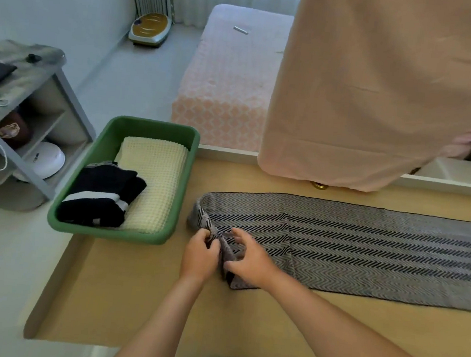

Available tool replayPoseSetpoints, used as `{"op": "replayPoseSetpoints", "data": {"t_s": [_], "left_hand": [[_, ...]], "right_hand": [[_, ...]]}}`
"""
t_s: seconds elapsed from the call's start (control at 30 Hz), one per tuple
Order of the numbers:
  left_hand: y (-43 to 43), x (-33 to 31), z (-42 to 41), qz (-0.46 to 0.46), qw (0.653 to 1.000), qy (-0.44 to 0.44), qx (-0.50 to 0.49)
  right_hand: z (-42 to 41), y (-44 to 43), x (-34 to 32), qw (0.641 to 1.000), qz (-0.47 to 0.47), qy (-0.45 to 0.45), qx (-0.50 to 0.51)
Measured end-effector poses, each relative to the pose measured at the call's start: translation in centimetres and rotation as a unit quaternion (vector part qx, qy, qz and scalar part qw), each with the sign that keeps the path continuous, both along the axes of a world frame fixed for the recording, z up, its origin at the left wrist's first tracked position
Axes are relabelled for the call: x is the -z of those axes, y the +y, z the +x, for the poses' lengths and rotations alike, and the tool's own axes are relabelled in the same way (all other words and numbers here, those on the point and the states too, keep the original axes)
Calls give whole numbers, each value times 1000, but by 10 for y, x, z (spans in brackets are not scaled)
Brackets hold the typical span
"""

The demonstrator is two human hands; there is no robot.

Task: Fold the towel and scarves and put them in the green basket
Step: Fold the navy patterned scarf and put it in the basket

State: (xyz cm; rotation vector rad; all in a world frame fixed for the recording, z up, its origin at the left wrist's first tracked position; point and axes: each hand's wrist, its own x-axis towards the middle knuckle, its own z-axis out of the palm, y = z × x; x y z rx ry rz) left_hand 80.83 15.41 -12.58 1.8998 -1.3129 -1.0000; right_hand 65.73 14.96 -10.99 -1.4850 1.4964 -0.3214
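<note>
**One scarf left to fold**

On the left, the green basket (108, 233) sits at the corner of the surface (158, 309), close by so folded things can go in easily. Inside lies a bumpy cream towel (153, 182), folded flat, with a soft dark scarf (100, 194) with white stripes on top. Just right of the basket, the left hand (199, 257) and the right hand (249, 259) both pinch the bunched-up end of the grey zigzag scarf (365, 248), likely to start a fold. The rest of it lies long and flat, stretching off to the right.
</note>
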Motion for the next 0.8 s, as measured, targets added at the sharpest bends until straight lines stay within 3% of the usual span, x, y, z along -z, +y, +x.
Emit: {"op": "replayPoseSetpoints", "data": {"t_s": [0.13,0.3,0.4,0.53,0.7,0.8], "left_hand": [[-27,-42,-39,-20,992,52,114],[-49,-68,-108,-4,961,57,272],[-53,-72,-164,-6,948,82,308],[-49,-65,-247,-13,956,84,280],[-37,-45,-322,-76,956,-55,278],[-27,-24,-344,-86,944,-145,283]], "right_hand": [[-34,-2,-30,998,-44,-34,11],[-99,-13,-42,982,-110,-20,153],[-161,-14,-52,975,-89,-5,203],[-254,-11,-63,947,-97,-61,300],[-367,-16,-53,911,-85,-86,395],[-423,-15,-40,889,-84,-41,448]]}}
